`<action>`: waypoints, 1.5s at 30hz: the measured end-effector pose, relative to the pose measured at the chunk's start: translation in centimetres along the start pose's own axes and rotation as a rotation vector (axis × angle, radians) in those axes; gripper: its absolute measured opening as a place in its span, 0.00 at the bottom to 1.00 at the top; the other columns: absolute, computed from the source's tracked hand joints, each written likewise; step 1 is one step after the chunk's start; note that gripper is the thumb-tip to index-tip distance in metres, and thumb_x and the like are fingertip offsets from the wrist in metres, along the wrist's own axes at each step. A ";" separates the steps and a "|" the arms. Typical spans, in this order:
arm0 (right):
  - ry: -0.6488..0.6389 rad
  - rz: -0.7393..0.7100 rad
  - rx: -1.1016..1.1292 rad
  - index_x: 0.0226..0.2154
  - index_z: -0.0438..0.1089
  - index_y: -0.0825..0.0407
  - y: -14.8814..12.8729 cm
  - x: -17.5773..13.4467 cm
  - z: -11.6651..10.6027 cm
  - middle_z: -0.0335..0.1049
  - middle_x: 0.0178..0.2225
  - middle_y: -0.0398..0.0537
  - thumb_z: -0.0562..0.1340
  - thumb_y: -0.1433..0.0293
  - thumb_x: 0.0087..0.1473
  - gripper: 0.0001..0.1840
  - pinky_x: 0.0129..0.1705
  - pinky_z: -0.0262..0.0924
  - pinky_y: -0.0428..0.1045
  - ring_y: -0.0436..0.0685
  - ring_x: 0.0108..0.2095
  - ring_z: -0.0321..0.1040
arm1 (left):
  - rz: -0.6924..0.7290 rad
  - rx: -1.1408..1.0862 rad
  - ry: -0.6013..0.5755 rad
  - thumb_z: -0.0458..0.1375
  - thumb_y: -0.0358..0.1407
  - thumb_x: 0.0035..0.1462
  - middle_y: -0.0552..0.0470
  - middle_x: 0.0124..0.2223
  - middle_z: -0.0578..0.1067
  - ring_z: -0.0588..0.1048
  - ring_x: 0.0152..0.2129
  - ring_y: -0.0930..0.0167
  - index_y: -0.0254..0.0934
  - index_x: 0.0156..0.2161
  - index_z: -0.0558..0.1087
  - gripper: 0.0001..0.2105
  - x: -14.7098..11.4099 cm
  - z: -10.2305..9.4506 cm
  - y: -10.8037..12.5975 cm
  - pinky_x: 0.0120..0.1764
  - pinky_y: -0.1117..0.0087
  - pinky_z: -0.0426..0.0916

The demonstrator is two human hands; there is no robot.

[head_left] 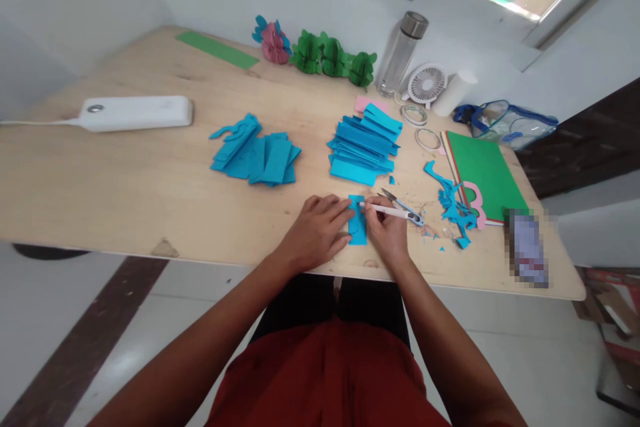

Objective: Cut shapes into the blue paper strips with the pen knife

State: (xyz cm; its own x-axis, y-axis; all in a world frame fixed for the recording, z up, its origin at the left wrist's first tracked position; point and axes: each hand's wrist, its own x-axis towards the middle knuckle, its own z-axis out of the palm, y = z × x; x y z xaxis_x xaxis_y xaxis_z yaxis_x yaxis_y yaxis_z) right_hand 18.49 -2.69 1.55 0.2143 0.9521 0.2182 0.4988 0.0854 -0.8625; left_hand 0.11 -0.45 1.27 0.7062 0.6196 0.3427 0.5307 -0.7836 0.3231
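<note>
A small blue paper strip (pixel 357 232) lies upright before me near the table's front edge, with a thin drawn curve on it. My left hand (pixel 317 230) rests flat, its fingertips on the strip's left side. In my right hand (pixel 389 230) is a white pen (pixel 387 210), its tip against the upper part of the strip. Small scissors (pixel 400 203) lie just beyond that hand, partly hidden behind it. Farther back is a pile of folded blue strips (pixel 363 147); another blue paper pile (pixel 273 159) sits to the left.
Blue scraps (pixel 453 205) and a green paper stack (pixel 485 173) lie at right. Along the wall stand green paper ornaments (pixel 320 57), a pink one (pixel 275 43), a glass bottle (pixel 397 57) and a small fan (pixel 427 84). A white power strip-like box (pixel 137 113) is at left.
</note>
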 end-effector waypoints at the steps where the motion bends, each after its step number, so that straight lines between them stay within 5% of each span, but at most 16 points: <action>1: 0.003 0.001 -0.002 0.32 0.71 0.50 0.0 0.0 0.0 0.73 0.29 0.44 0.58 0.63 0.56 0.09 0.29 0.58 0.47 0.52 0.26 0.66 | 0.003 0.001 -0.002 0.54 0.38 0.61 0.41 0.59 0.71 0.66 0.55 0.55 0.36 0.55 0.70 0.19 0.0 -0.1 0.0 0.55 0.50 0.59; 45: 0.052 0.003 -0.077 0.34 0.72 0.49 -0.1 -2.2 -0.9 0.74 0.29 0.43 0.58 0.61 0.58 0.11 0.31 0.60 0.47 0.53 0.27 0.67 | 0.016 0.009 -0.024 0.52 0.38 0.62 0.43 0.59 0.71 0.66 0.53 0.56 0.41 0.53 0.73 0.16 0.0 -0.1 0.0 0.53 0.51 0.59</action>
State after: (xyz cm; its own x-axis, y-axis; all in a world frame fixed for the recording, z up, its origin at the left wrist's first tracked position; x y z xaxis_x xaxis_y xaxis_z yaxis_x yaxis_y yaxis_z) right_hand 18.74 -5.01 1.52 0.2584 0.9356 0.2405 0.5607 0.0575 -0.8260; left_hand 0.10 -0.49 1.35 0.7258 0.6057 0.3261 0.5231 -0.7938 0.3102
